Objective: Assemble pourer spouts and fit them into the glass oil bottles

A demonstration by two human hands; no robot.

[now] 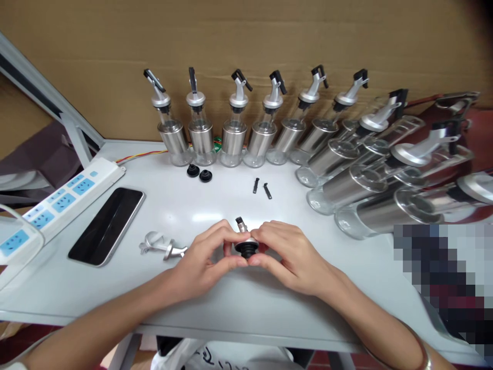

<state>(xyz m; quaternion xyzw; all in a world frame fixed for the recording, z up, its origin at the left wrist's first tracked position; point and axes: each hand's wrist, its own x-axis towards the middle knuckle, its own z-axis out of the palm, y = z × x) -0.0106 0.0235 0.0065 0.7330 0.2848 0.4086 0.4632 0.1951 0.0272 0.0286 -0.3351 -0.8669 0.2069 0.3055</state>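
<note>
My left hand (206,259) and my right hand (283,257) meet over the white table (231,303), fingertips pinched together round a metal pourer spout (245,241) that has a black rubber stopper at its base. The spout's small nozzle sticks up between my thumbs. Two more silver spouts (162,245) lie on the table just left of my left hand. Two black rubber stoppers (199,173) and two small black pins (262,187) lie further back.
A row of glass and steel oil bottles with spouts (234,128) stands along the cardboard wall; several more (370,180) crowd the right side. A black phone (108,225) and a white power strip (61,198) lie at the left. A pixelated patch covers the lower right.
</note>
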